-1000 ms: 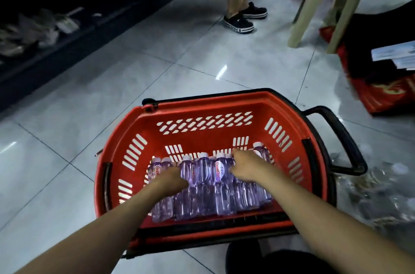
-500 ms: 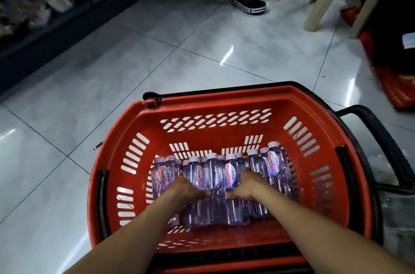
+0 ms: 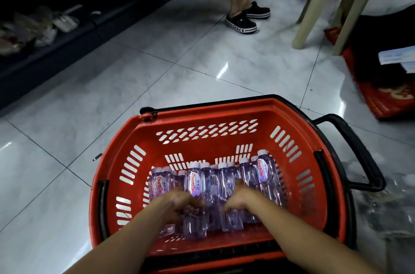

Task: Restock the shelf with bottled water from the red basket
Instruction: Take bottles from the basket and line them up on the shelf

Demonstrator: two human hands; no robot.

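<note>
Shelf [image 3: 45, 53] sits dark, well off to the left of both grips. Red basket [image 3: 202, 116] surrounds them on the floor, with the bottled water [image 3: 224, 181] lying packed right under the fingers. Left grip [image 3: 179, 203] and right grip [image 3: 241, 199] curl down onto the bottles, but blur hides whether either has actually closed on one (can't tell). The bottles look light, slick and squishy, so I'd grab mid-body, not the cap.

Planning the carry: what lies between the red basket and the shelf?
Head view: from shelf to red basket, bare floor tiles, plus one small dark object by the basket.
</note>
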